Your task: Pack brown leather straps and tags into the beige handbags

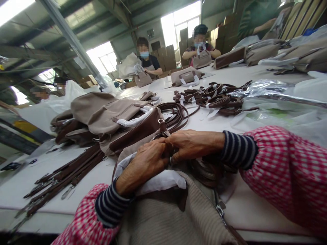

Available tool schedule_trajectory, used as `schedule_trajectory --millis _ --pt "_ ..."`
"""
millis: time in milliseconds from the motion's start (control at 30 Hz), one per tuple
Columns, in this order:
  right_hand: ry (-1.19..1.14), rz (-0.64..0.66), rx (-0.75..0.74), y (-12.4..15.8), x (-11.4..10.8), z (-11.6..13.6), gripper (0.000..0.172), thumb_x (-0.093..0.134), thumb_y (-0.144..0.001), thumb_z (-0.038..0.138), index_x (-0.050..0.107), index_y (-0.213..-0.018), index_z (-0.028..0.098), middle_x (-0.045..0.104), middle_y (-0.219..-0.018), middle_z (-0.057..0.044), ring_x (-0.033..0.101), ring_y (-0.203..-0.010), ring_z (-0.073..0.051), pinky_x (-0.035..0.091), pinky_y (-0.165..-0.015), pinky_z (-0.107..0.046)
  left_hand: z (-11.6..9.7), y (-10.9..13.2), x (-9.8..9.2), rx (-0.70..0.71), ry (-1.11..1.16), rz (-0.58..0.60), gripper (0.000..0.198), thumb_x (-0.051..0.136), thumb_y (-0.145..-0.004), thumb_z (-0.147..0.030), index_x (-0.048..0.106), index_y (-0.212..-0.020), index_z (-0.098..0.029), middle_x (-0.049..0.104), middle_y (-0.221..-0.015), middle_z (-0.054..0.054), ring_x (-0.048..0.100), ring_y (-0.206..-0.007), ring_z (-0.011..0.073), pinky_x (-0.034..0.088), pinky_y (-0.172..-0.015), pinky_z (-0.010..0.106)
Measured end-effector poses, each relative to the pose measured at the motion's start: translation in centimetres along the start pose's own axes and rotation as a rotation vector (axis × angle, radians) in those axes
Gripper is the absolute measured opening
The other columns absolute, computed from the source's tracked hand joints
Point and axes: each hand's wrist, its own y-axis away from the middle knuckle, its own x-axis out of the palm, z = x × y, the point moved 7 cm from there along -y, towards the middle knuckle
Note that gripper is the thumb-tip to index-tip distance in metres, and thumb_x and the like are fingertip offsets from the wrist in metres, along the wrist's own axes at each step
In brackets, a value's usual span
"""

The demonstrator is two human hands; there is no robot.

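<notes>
A beige fabric bag [168,217] with brown trim and a metal zipper lies at the near edge of the white table [255,207]. White wrapping paper [163,180] covers part of it. My left hand [145,163] rests on the paper, its fingers closed in a pinch at a small metal fitting on the bag. My right hand [194,144] meets it from the right, fingers pinched at the same spot. A coiled brown strap [204,170] lies under my right wrist.
A stack of beige and brown bags [107,119] lies at left, with long brown straps [63,177] trailing to the table edge. Rolled straps [214,97] are piled mid-table, plastic sheeting [281,102] at right. Other people [148,58] handle bags at the far side.
</notes>
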Motion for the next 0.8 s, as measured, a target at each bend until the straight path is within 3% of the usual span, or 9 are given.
schedule_trajectory --millis 67,167,367,467,633,800 --pt "-0.019 -0.019 0.006 0.0 -0.2 -0.1 0.010 0.069 -0.087 0.021 0.072 -0.091 0.012 0.066 -0.078 -0.002 0.055 -0.069 -0.013 0.037 -0.063 -0.025 0.2 0.3 -0.3 0.009 0.079 -0.024 0.009 0.058 -0.090 -0.021 0.065 -0.083 -0.019 0.067 -0.104 0.005 0.062 -0.099 0.0223 0.047 -0.091 0.035" --pt "-0.028 -0.100 0.017 0.0 -0.9 -0.5 0.017 0.066 -0.090 0.023 0.068 -0.077 0.013 0.058 -0.068 0.000 0.051 -0.065 -0.012 0.036 -0.063 -0.026 0.4 0.6 -0.8 0.004 0.205 -0.057 0.013 0.058 -0.092 -0.023 0.062 -0.080 -0.019 0.064 -0.096 0.002 0.059 -0.091 0.0189 0.045 -0.084 0.032" --pt "-0.156 -0.141 -0.039 0.0 -1.2 -1.0 0.012 0.061 -0.076 0.003 0.066 -0.071 0.013 0.058 -0.067 0.002 0.052 -0.067 -0.012 0.036 -0.062 -0.025 0.5 0.9 -1.6 -0.022 0.330 -0.263 0.022 0.054 -0.099 -0.032 0.054 -0.080 -0.020 0.056 -0.089 -0.001 0.053 -0.084 0.0163 0.042 -0.079 0.030" --pt "-0.211 -0.107 -0.047 -0.3 -1.0 -1.1 0.011 0.060 -0.073 0.004 0.068 -0.071 0.012 0.059 -0.067 0.002 0.052 -0.067 -0.012 0.036 -0.062 -0.024 0.9 1.0 -1.5 -0.049 0.417 -0.335 0.025 0.052 -0.101 -0.039 0.057 -0.085 -0.020 0.058 -0.091 0.000 0.055 -0.085 0.0166 0.042 -0.080 0.030" --pt "-0.423 -0.099 -0.028 -1.1 -0.6 -2.0 0.010 0.063 -0.077 0.017 0.070 -0.075 0.012 0.057 -0.068 0.002 0.047 -0.063 -0.011 0.034 -0.058 -0.025 1.1 1.1 -1.1 -0.102 0.546 -0.328 0.025 0.053 -0.100 -0.039 0.062 -0.091 -0.018 0.060 -0.086 0.000 0.053 -0.080 0.0160 0.042 -0.074 0.028" --pt "-0.607 -0.038 -0.006 -1.2 0.0 -2.4 0.014 0.064 -0.078 0.024 0.063 -0.069 0.014 0.051 -0.063 0.004 0.042 -0.059 -0.009 0.031 -0.055 -0.024 1.2 1.3 -1.2 -0.094 0.591 -0.341 0.019 0.053 -0.099 -0.036 0.061 -0.091 -0.020 0.061 -0.086 0.000 0.055 -0.081 0.0163 0.044 -0.074 0.027"
